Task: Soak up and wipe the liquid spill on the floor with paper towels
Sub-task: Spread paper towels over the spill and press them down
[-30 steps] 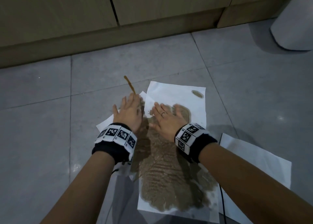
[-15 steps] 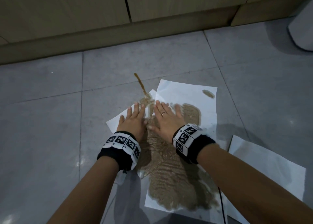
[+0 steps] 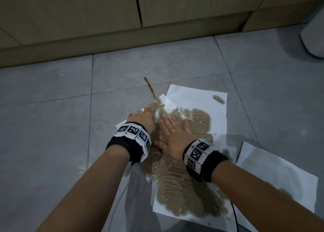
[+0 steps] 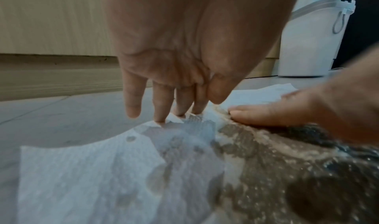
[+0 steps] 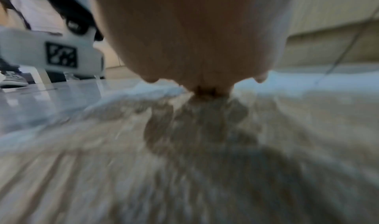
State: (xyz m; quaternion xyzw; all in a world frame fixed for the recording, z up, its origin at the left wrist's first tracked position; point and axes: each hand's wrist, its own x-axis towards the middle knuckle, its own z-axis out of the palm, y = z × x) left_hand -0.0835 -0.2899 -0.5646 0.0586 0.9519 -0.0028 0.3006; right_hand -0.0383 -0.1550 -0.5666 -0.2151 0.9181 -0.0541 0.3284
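Observation:
Two overlapping white paper towels lie on the grey tiled floor. The larger towel (image 3: 196,100) carries a wide brown soaked patch (image 3: 177,193). My left hand (image 3: 145,116) presses straight fingertips (image 4: 159,117) on the smaller left towel (image 4: 82,170), palm lifted. My right hand (image 3: 172,128), with a ring, lies flat on the wet patch beside it, and its thumb (image 4: 262,115) shows in the left wrist view. A thin brown spill streak (image 3: 149,87) runs bare on the floor beyond the towels. The right wrist view is blurred and shows soaked towel (image 5: 184,146) under the palm.
A dry white towel (image 3: 273,177) lies on the floor at the right. Wooden cabinet fronts and a kickboard (image 3: 122,40) run along the far side. A white bin (image 3: 313,38) stands at the far right. A thin cable (image 3: 235,214) trails by my right forearm.
Both hands have slid a little back toward me across the towels, still pressing. The brown wet patch has spread at the far overlap of the two towels.

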